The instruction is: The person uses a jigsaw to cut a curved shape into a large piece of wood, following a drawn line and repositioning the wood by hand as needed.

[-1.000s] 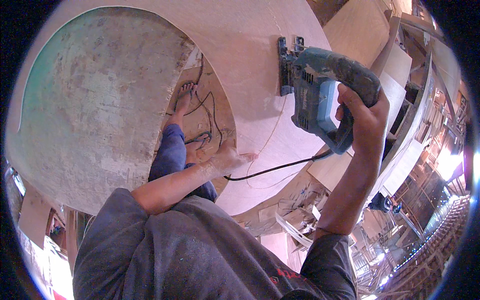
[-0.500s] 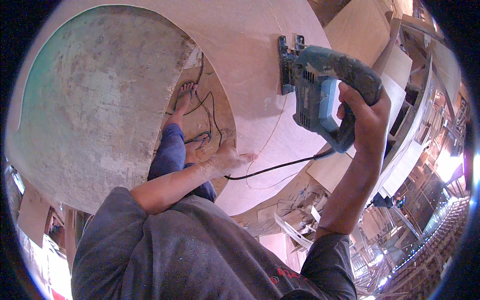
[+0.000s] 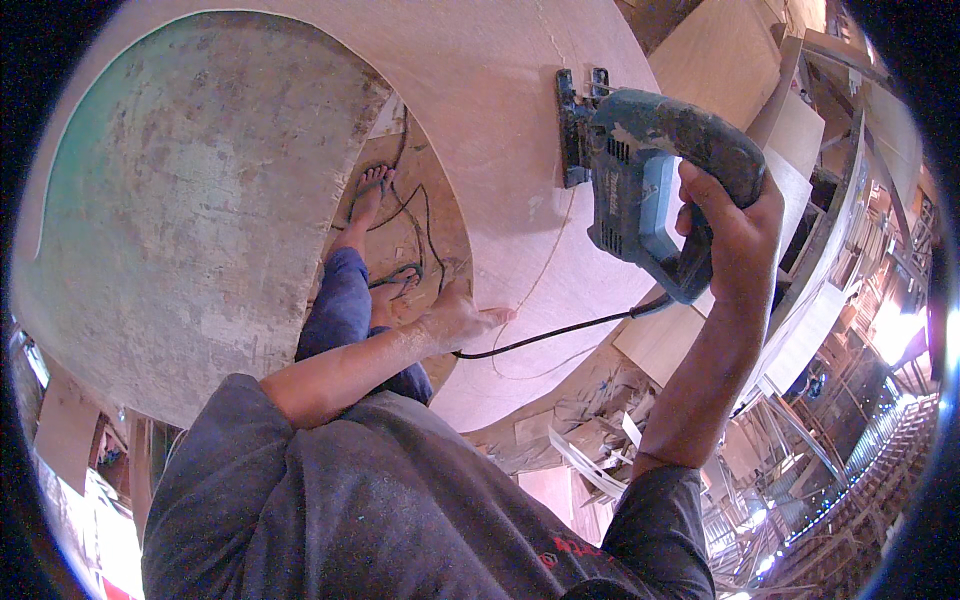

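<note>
My right hand (image 3: pixel 735 225) is wrapped round the rear handle of a teal and black jigsaw (image 3: pixel 625 185). The jigsaw's base plate rests on a pale plywood sheet (image 3: pixel 500 130), and a thin curved cut line runs behind it toward me. My left hand (image 3: pixel 460 318) grips the inner edge of the sheet, thumb lying on top beside the line; its other fingers are mostly hidden. A black power cord (image 3: pixel 560 335) leaves the jigsaw and passes across the sheet to my left hand.
A large, stained rounded board (image 3: pixel 210 200) fills the left side. My feet (image 3: pixel 372 190) and loops of cord (image 3: pixel 428 230) show through the sheet's opening. Wood offcuts (image 3: pixel 590 465) lie at the lower right; more panels (image 3: pixel 725 70) stand at the far right.
The jigsaw has crept very slightly away from me along the sheet, with my right hand following. My left hand stays nearly still at the sheet's edge.
</note>
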A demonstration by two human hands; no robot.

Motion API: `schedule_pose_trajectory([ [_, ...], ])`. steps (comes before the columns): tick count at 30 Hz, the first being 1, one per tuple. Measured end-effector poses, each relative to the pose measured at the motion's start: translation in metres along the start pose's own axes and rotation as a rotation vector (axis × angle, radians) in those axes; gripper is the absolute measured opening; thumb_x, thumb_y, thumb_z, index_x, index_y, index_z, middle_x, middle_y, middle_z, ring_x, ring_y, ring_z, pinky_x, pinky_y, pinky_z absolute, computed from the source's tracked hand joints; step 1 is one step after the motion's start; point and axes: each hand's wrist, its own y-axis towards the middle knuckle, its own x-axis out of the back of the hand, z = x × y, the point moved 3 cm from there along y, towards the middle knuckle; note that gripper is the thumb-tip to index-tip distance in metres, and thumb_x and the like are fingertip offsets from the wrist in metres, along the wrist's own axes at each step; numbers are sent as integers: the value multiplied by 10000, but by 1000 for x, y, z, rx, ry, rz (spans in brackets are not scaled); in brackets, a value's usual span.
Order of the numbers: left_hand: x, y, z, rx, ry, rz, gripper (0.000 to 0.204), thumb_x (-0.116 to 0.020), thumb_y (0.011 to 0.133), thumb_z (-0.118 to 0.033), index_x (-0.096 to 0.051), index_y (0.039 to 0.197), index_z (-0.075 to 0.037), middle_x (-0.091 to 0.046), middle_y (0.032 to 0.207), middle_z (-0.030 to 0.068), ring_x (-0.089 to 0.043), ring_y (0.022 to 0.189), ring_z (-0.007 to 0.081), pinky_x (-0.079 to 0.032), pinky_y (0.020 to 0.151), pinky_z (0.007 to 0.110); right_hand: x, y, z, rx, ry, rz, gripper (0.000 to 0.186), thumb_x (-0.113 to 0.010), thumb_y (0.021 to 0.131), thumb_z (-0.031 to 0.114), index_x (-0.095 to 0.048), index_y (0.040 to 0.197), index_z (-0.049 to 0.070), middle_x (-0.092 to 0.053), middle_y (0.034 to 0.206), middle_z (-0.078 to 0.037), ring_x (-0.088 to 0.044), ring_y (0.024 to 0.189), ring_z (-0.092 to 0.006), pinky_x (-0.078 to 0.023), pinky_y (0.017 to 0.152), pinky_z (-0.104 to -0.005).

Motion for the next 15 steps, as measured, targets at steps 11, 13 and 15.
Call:
schedule_pose_trajectory([
  [11,0,-3,-3,97,50,-25,582,-826,769,-221,-561,1237,2,-662,1133,165,-631,1068,277,-469,962,358,0,-1,3,5,-10,16,242,-758,822,145,-639,975,1,-616,727,-46,-571,532,-116,-462,474,-243],
  [13,-2,0,18,74,42,-25,625,-833,760,-228,-538,1259,7,-652,1147,177,-625,1080,290,-466,969,364,-3,-3,7,-8,1,10,245,-759,819,140,-641,982,0,-612,722,-45,-565,524,-116,-456,469,-242],
  [15,-5,-1,15,45,-16,-19,646,-837,754,-243,-529,1262,9,-644,1160,187,-621,1091,295,-466,972,371,-1,-2,7,-3,20,14,250,-761,816,140,-641,985,0,-612,720,-46,-563,518,-116,-454,467,-242],
])
